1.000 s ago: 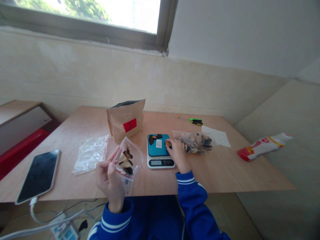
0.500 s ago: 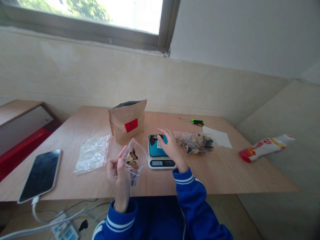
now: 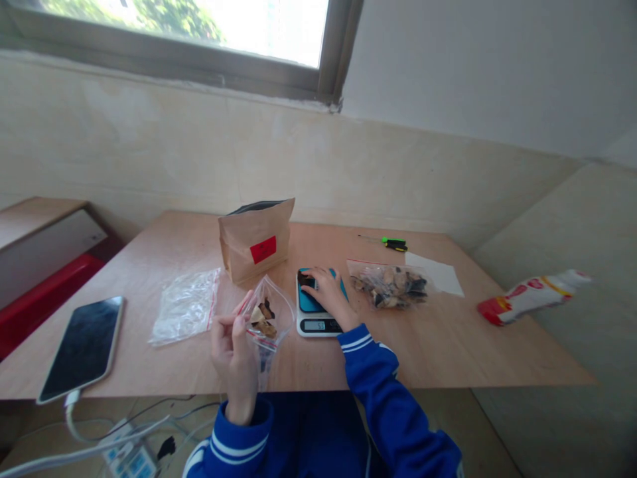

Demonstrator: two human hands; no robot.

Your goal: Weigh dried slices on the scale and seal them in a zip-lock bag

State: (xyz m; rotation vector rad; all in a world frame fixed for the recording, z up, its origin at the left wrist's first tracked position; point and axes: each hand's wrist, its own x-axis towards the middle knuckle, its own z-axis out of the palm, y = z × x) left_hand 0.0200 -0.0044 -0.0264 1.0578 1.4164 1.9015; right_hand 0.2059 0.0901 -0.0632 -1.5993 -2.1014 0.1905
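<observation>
Wooden counter (image 3: 448, 345): left hand (image 3: 233, 355) pinches open zip bag (image 3: 266, 317); right hand (image 3: 326, 295) gathers dark pieces on scale (image 3: 318, 312), grip narrow.

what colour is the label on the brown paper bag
Red, on the front of the paper bag; clearest in the head view.

A wooden table (image 3: 448, 345) is occupied by a phone (image 3: 82, 346), plastic bags (image 3: 185, 307), a paper pouch (image 3: 255, 240), a scale (image 3: 318, 312), a screwdriver (image 3: 391, 243) and paper (image 3: 434, 273).
</observation>
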